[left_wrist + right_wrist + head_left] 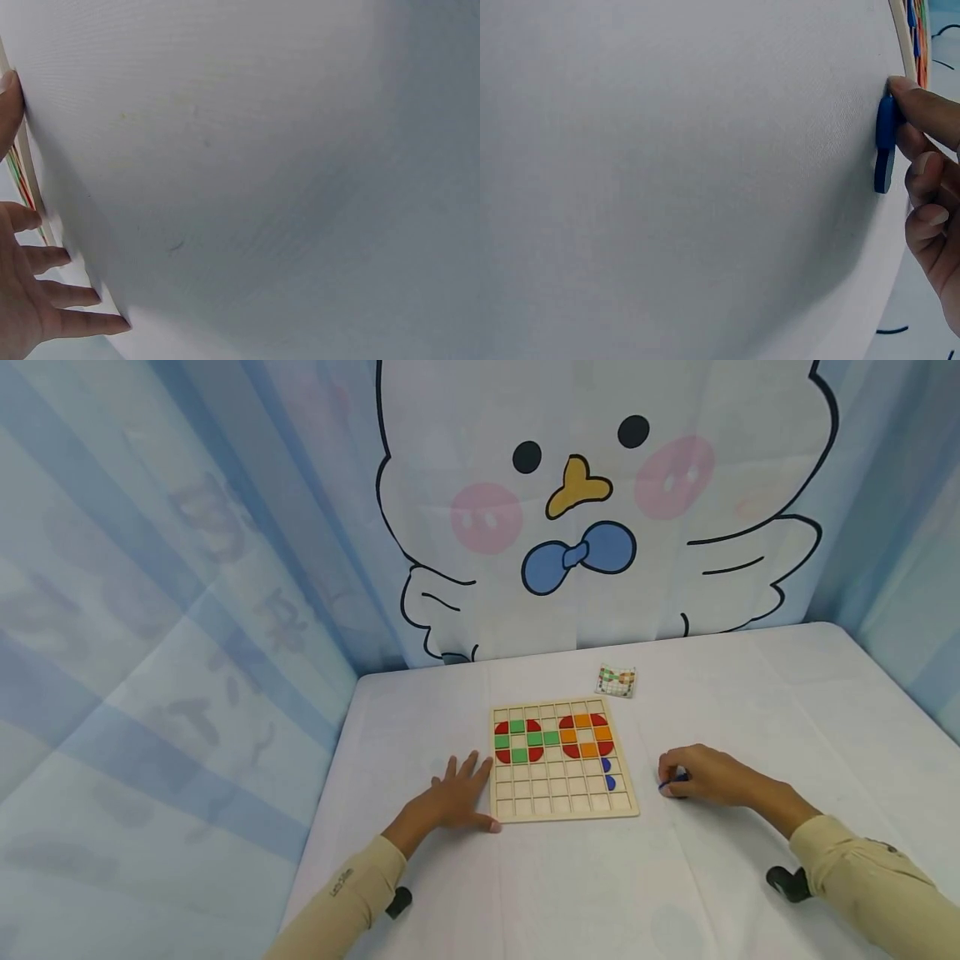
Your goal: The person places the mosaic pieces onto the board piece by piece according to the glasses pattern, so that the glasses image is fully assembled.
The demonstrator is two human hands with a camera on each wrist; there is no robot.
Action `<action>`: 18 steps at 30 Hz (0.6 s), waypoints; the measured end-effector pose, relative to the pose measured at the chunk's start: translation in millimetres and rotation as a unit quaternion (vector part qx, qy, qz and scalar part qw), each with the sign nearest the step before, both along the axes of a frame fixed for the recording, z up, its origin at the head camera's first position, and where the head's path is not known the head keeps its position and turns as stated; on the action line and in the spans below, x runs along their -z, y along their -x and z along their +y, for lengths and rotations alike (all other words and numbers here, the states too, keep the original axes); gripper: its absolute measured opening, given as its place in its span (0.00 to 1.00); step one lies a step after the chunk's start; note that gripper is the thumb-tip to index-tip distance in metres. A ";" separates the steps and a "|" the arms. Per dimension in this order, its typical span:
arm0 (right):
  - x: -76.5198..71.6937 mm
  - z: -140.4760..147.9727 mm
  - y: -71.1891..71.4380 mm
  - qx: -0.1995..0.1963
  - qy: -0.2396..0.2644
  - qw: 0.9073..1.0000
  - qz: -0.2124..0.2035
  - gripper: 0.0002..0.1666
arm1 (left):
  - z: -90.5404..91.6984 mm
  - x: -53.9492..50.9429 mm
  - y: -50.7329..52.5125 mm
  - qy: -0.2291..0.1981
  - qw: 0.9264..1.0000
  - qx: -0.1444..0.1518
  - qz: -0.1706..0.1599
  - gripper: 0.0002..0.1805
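Observation:
A wooden grid board [564, 816] lies on the table with red, green and orange pieces set in its upper rows. Two small blue half-round pieces [611, 782] sit near its right edge, one above the other. My left hand [452, 799] lies along the board's left edge, fingers spread, thumb by the lower left corner. To the right of the board, my right hand [708, 775] pinches a blue piece [886, 124] between thumb and fingers. A darker blue part [883, 171] shows below it; whether that is a second piece I cannot tell.
A small printed card [617, 681] with a coloured pattern lies behind the board. White cloth [570, 893] covers the table. A curtain [570, 610] with a cartoon bird hangs at the back, and more curtain flanks both sides.

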State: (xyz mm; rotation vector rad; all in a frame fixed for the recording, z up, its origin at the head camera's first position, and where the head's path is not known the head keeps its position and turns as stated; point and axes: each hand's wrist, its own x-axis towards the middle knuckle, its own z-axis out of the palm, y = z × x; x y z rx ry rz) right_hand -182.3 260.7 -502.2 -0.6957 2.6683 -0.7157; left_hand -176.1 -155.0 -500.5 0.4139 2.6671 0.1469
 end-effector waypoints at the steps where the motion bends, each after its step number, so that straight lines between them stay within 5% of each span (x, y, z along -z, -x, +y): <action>1: -0.7 -1.5 0.3 0.000 -0.002 1.000 -0.002 0.08 | -0.1 0.2 0.0 -0.001 1.000 -0.001 0.000 0.62; 18: 3.8 -5.8 -0.2 0.015 0.040 0.998 -0.043 0.10 | -1.9 6.7 2.4 -0.006 1.000 0.003 0.002 0.64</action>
